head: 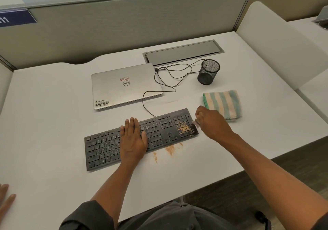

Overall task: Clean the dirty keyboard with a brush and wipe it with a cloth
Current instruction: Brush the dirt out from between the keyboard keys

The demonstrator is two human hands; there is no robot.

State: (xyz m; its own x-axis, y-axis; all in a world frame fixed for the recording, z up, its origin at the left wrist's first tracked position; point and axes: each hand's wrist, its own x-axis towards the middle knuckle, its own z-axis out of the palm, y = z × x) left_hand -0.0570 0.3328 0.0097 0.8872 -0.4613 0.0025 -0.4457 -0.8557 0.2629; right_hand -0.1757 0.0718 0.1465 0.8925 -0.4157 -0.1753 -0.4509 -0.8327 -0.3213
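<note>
Item: white desk (53, 105) in a partitioned cubicle, grey panel behind, its near edge at our lap. Keyboard (110, 146) centre front, orange crumbs (170, 149) on its right keys and the desk before it. Our left hand (134, 137) lies flat on the keys; our right hand (211, 121), grip clamped on a pale brush (195, 123), works the keyboard's right end. Striped cloth (223, 103) just right; closed laptop (124, 86), mesh cup (208, 71) behind. Bare desk left.

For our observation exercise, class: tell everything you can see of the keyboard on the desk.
The keyboard is a flat, full-size black board that looks like plastic, lying at a slant on the desk, its right end farther away. Orange-brown crumbs cover its number pad, and more lie on the desk by its near edge. A thin black cable leaves its far edge. The left hand lies flat on its middle keys; the right hand holds a pale brush at its right end.
</note>
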